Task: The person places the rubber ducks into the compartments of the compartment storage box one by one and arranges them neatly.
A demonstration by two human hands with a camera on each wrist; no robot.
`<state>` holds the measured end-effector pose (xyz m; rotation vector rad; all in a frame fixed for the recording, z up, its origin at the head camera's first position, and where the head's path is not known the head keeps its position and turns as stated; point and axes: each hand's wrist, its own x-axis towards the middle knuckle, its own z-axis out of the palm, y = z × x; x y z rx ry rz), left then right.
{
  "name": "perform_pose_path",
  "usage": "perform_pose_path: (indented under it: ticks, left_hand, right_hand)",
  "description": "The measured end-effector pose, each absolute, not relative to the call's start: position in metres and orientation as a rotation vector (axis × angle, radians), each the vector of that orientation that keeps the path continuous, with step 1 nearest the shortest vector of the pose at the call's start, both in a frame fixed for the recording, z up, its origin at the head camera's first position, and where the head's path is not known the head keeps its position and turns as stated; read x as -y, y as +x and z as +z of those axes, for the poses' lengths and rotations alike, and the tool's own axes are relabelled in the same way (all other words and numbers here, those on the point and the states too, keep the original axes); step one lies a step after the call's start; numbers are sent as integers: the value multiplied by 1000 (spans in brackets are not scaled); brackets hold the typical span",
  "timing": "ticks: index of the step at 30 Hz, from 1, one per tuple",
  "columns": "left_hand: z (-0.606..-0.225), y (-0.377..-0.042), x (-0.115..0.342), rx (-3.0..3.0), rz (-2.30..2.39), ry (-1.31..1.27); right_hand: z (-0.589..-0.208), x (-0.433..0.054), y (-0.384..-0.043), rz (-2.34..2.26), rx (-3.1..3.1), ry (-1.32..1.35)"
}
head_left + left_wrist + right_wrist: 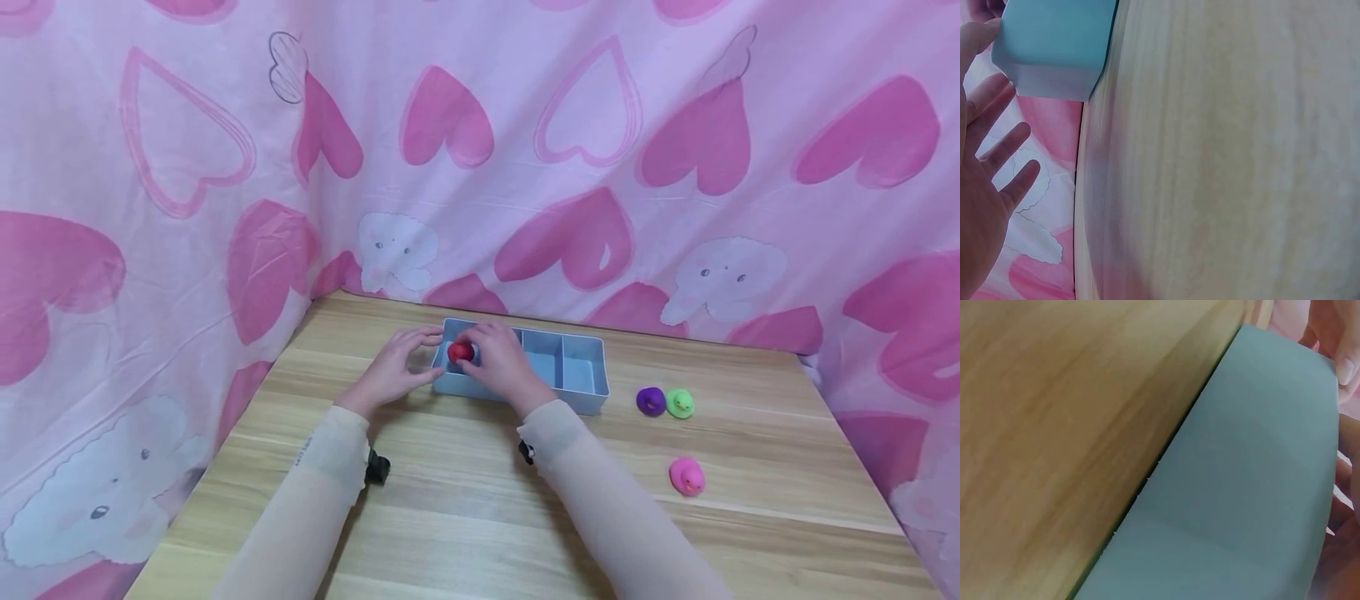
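Note:
In the head view, a long blue-grey divided box (517,392) stands toward the back of the table. My right hand (504,358) reaches over its left part and pinches a round red toy (461,352) at the leftmost compartment. Most of the toy's shape is hidden by the fingers. At the box's left end is my left hand (393,367), its thumb and fingers spread apart. The left wrist view shows that thumb at the corner of the box (1054,37), with the other fingers loosely extended.
Right of the box, a purple toy duck (651,402) and a green toy duck (680,403) sit side by side. A pink toy duck (687,476) lies nearer the front. A pink heart-patterned curtain (480,208) hangs behind the wooden table (442,500).

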<state>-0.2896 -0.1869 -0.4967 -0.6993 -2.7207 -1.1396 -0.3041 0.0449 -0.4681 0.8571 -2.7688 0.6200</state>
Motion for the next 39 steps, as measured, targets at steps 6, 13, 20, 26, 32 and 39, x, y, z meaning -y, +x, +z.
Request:
perform_pose_path:
  ticks: [6, 13, 20, 26, 32, 39]
  left_hand:
    - [-495, -288, 187, 2731, -1140, -688]
    - [-496, -288, 184, 2713, -1130, -719]
    - [-496, -287, 184, 2722, -1133, -710]
    - [-496, -287, 185, 2723, -1138, -697]
    - [-496, -288, 185, 2722, -1141, -700]
    - [-496, -288, 186, 2725, -1152, -691]
  right_hand:
    - [-467, -42, -304, 628, 2830, 836]
    - [-463, -40, -307, 580, 2903, 824]
    - [-461, -36, -311, 529, 2963, 799]
    - [-461, -32, -314, 466, 2985, 784]
    - [-462, -27, -315, 419, 3025, 738]
    - [-463, -25, -316, 385, 3030, 734]
